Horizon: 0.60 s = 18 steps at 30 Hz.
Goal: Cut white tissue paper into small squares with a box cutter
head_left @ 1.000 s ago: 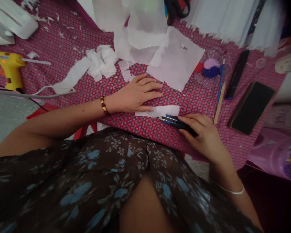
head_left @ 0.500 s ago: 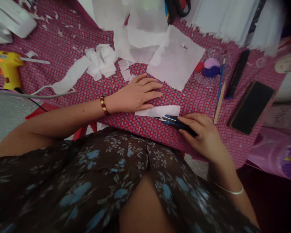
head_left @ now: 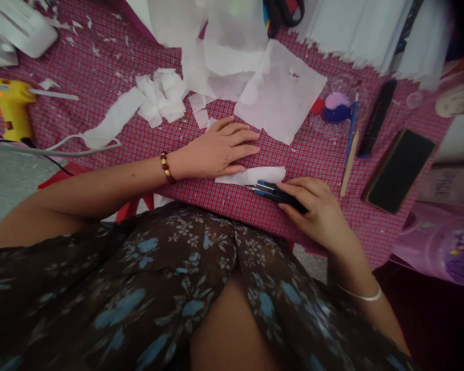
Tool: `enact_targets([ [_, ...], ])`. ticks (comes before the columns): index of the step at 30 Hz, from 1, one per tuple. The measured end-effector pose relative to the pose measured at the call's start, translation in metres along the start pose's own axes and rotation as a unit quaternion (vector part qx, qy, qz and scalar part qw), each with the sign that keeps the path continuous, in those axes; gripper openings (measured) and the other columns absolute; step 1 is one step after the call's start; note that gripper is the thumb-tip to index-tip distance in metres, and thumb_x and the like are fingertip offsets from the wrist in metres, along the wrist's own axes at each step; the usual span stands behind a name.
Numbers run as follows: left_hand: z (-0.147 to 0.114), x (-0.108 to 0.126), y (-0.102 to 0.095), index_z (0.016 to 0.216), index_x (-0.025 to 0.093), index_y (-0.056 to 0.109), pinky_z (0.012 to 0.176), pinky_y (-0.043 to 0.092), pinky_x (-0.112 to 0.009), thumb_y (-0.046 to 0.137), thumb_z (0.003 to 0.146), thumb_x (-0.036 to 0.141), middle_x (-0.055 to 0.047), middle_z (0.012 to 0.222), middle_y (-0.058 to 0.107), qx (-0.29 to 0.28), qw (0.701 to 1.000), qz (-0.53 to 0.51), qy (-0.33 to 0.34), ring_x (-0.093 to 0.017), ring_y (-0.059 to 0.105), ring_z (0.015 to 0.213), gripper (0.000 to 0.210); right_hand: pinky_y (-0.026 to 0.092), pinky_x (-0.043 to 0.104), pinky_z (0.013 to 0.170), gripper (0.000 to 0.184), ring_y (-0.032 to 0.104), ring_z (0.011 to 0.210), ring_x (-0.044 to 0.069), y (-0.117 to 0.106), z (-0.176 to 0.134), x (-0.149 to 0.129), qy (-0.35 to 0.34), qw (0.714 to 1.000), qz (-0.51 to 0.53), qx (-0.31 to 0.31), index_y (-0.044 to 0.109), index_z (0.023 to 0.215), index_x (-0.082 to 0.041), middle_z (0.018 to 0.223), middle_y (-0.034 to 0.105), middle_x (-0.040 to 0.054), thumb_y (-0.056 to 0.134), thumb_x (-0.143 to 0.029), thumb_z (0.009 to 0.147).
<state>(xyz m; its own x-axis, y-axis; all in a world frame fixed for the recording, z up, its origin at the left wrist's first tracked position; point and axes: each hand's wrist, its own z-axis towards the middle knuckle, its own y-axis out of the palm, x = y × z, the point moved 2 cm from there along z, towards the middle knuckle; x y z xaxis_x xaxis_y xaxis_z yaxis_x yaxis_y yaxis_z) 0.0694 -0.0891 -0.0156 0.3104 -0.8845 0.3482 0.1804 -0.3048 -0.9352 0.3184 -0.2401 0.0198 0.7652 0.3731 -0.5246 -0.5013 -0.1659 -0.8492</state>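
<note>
My left hand lies flat on the checked cloth, fingers spread, its thumb at the upper edge of a narrow white paper strip. In my right hand is a dark blue and black utility knife, gripped between thumb and fingers and pointing left. The knife's front end is right by the lower edge of the strip; I cannot tell whether its tip touches the paper. Beyond my left hand lies a larger white paper sheet, with crumpled white paper pieces to its left.
A yellow glue gun with a glue stick and a cable are at the left. Toward the right lie a wooden stick, a blue brush, a black marker and a phone. Black-handled scissors rest at the back.
My right hand and the utility knife have shifted slightly left along the strip's lower edge. My left hand has stayed in place.
</note>
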Motion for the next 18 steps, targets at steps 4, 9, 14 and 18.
enact_targets([
  [4,0.001,0.0,0.0,0.147,0.028,0.049,0.126,0.024,-0.061,0.032,0.102,0.06,-0.006,0.159,0.046,-0.008,1.0,0.015,0.001,-0.028,0.037,0.146,0.058,0.053,0.053,0.09,0.039,0.066,0.105,0.032,0.002,0.008,-0.002,0.007,1.0,0.004,-0.007,0.063,0.135,-0.028,0.116,0.07,0.0117,0.061,-0.027,0.096],
  [9,0.001,0.002,-0.001,0.146,0.027,0.05,0.125,0.026,-0.06,0.033,0.102,0.056,-0.007,0.157,0.048,0.006,0.999,0.034,0.006,-0.029,0.039,0.145,0.056,0.054,0.052,0.092,0.039,0.065,0.105,0.031,0.003,0.012,-0.004,0.001,1.0,0.012,-0.013,0.063,0.135,-0.03,0.116,0.069,0.0104,0.061,-0.027,0.096],
  [14,-0.001,0.005,-0.002,0.145,0.026,0.052,0.125,0.025,-0.059,0.042,0.101,0.053,-0.007,0.156,0.049,0.015,1.0,0.012,0.004,-0.028,0.039,0.146,0.052,0.055,0.05,0.09,0.041,0.064,0.104,0.03,0.008,0.006,-0.008,-0.012,1.0,0.014,-0.003,0.06,0.136,-0.027,0.116,0.068,0.0118,0.062,-0.024,0.095],
  [18,-0.001,0.007,-0.003,0.144,0.03,0.053,0.125,0.023,-0.06,0.052,0.098,0.044,-0.006,0.157,0.049,0.021,0.999,-0.02,-0.018,-0.03,0.039,0.147,0.048,0.055,0.049,0.086,0.046,0.065,0.101,0.029,0.014,-0.008,-0.011,-0.007,1.0,0.011,0.016,0.056,0.14,-0.028,0.113,0.068,0.0106,0.063,-0.023,0.095],
])
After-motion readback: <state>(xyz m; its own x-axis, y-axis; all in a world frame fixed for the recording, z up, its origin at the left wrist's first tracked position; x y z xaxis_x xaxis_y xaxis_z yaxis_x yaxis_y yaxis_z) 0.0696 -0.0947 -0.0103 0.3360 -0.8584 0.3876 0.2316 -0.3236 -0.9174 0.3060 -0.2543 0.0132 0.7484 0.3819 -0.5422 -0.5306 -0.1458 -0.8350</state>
